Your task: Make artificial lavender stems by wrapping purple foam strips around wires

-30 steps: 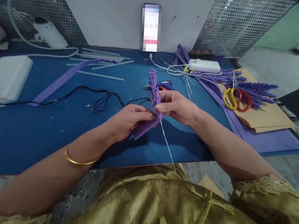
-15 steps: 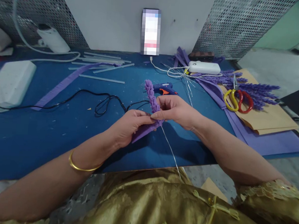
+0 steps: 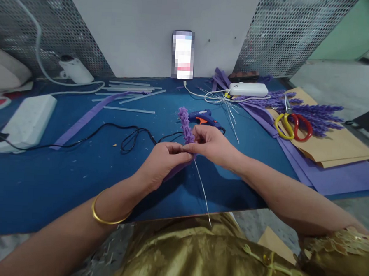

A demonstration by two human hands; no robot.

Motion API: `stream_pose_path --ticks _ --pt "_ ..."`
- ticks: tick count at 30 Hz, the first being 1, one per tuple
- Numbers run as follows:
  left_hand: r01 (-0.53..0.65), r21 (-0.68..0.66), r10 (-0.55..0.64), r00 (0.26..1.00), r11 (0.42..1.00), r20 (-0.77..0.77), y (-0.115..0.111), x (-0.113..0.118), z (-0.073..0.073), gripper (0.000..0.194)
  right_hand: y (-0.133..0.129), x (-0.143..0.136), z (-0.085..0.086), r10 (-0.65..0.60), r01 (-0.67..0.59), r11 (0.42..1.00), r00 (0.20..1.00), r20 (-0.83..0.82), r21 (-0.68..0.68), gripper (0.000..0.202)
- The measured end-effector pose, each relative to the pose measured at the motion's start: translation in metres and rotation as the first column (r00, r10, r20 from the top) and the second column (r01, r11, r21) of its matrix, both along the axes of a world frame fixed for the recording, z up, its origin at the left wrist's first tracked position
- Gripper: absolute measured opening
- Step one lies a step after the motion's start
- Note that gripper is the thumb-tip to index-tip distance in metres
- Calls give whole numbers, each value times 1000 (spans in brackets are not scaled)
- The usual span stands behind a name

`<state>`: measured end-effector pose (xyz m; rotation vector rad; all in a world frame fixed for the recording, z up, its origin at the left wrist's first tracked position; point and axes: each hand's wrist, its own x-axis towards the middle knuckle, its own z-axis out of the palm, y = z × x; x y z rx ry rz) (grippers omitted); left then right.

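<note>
Between my hands stands a purple crepe-paper lavender flower (image 3: 185, 123), its spike pointing up and away from me. A thin wire stem (image 3: 203, 188) hangs from its lower end towards the table's front edge. My right hand (image 3: 213, 145) pinches the flower near its base. My left hand (image 3: 163, 161) is closed on a purple paper strip (image 3: 178, 170) that meets the flower's base; most of the strip is hidden under the fingers. Just beyond my right hand lies a blue glue gun (image 3: 204, 116) with an orange trigger.
Scissors (image 3: 293, 125) with yellow and red handles lie on brown paper (image 3: 329, 151) beside finished lavender stems (image 3: 315, 114). Glue sticks (image 3: 130, 110), a long purple strip (image 3: 86, 120) and a black cord (image 3: 107, 125) spread left. A phone (image 3: 183, 55) leans at the back, wired to a white power bank (image 3: 249, 90).
The view has shifted slightly, so the table sits lower in it. My left fingers have moved in closer over the strip at the flower's base, and less of the strip shows.
</note>
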<state>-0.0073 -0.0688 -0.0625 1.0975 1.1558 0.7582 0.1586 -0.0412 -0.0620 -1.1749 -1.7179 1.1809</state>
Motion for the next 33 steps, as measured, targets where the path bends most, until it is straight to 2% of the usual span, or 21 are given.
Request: stream_pose_path --ticks 7,11,14,17,20,25,33 --pt "-4 -15 5 999 1000 53 1 0 -7 15 0 -1 -2 -34 34 999 999 16 2 37" --pt "-12 -41 17 994 999 108 2 0 -8 16 1 0 -2 -23 21 999 998 -52 -49 36" --pt "-36 -72 47 986 997 159 3 0 -3 13 1 2 1 38 -66 987 982 -187 -147 32" --pt "-22 -100 47 967 995 251 6 -2 1 13 3 5 5 105 -219 944 908 -405 -245 25" --pt "-26 -132 71 934 991 349 7 -3 3 13 6 9 6 143 -311 917 840 -523 -248 26" --pt "32 -147 31 913 989 406 5 -1 3 16 8 11 5 218 -347 923 831 -512 -170 25" --pt "115 -160 -64 953 980 295 6 -5 5 20 8 13 7 225 -358 916 833 -506 -180 23"
